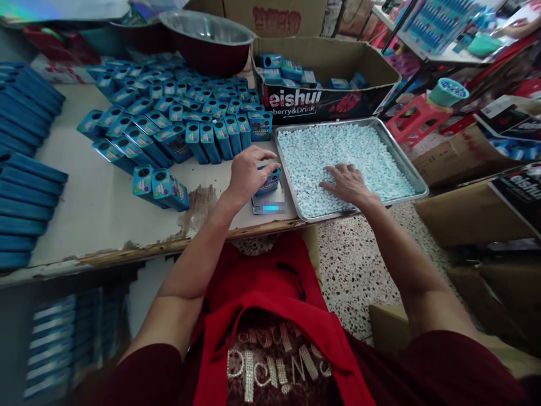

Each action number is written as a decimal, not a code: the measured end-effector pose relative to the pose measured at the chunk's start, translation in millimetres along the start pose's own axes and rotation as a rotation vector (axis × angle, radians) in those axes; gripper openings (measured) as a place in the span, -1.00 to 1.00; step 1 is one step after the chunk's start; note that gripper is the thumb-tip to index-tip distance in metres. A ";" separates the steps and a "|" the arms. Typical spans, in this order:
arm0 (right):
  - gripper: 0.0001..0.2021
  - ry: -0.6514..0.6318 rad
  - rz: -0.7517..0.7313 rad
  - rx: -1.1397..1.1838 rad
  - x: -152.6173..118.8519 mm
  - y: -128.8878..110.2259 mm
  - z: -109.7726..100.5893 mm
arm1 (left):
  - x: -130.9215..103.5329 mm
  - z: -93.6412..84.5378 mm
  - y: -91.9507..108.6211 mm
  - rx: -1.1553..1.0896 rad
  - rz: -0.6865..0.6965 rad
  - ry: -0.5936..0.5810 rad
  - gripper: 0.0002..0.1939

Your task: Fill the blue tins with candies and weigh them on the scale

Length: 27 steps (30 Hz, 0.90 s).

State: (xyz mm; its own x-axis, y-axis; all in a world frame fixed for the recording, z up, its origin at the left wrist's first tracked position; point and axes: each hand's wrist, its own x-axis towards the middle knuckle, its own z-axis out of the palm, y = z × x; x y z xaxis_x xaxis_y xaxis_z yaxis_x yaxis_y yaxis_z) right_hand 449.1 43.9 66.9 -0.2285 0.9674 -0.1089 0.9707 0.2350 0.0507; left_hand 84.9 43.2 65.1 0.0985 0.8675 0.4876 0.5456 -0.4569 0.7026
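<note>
In the head view, the metal tray (397,201) lies at the right end of the bench (97,225), spread nearly edge to edge with pale blue pellets (338,149). The right hand (349,185) rests on them inside the tray, its fingers loosely parted; whether any pellets are caught under the palm is hidden. The left hand (250,173) is just left of the tray, well apart from the right, with fingers curved over the top of a blue tin (269,184). Whether those fingers are clamped on the tin or only touch it, I cannot tell. That tin stands on a small device (270,207) with a lit display, probably a scale, close beside the tray's left edge.

Further left of the tray, many more tins (207,138) stand in close rows, their tops showing dark round spots that look like openings. A pair of tins (163,189) stands apart nearer the front edge. Behind the tray, a cardboard box (325,105) holds some tins.

The work looks well short of finished: plenty of pellets remain in the tray, and one tin is being handled. Which of the others are filled does not show.
</note>
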 end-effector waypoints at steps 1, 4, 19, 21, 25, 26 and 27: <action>-0.32 0.015 -0.013 -0.017 1.7 -3.3 1.6 | -5.1 -5.8 -0.5 -0.014 -0.003 0.035 -0.88; -0.48 0.052 -0.053 0.020 12.4 -18.0 5.9 | -26.9 -24.2 -3.2 -0.043 -0.039 0.108 -0.79; -0.41 0.172 0.017 2.106 71.9 -73.3 -41.9 | 5.7 23.3 17.8 0.034 -0.042 0.027 -0.52; -0.39 0.284 -0.054 2.097 79.8 -71.4 -53.6 | 20.8 27.0 30.3 0.059 0.011 0.012 -0.51; -0.39 0.443 -0.171 1.983 94.0 -66.6 -68.5 | 35.5 43.5 43.2 0.105 0.048 -0.029 -0.54; -0.37 0.455 -0.176 1.943 95.8 -67.3 -69.5 | 36.5 48.2 44.2 0.108 0.044 -0.040 -0.54; -0.35 0.462 -0.170 1.913 96.8 -69.0 -69.4 | 36.9 52.6 44.6 0.109 0.040 -0.049 -0.54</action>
State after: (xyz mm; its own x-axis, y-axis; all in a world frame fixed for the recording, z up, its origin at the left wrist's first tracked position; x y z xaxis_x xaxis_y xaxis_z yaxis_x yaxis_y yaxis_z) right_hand 354.8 127.9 121.8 -0.0037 0.9705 0.2410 -0.3339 0.2259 -0.9151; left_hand 156.7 65.2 87.2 0.1610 0.8589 0.4862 0.6274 -0.4693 0.6214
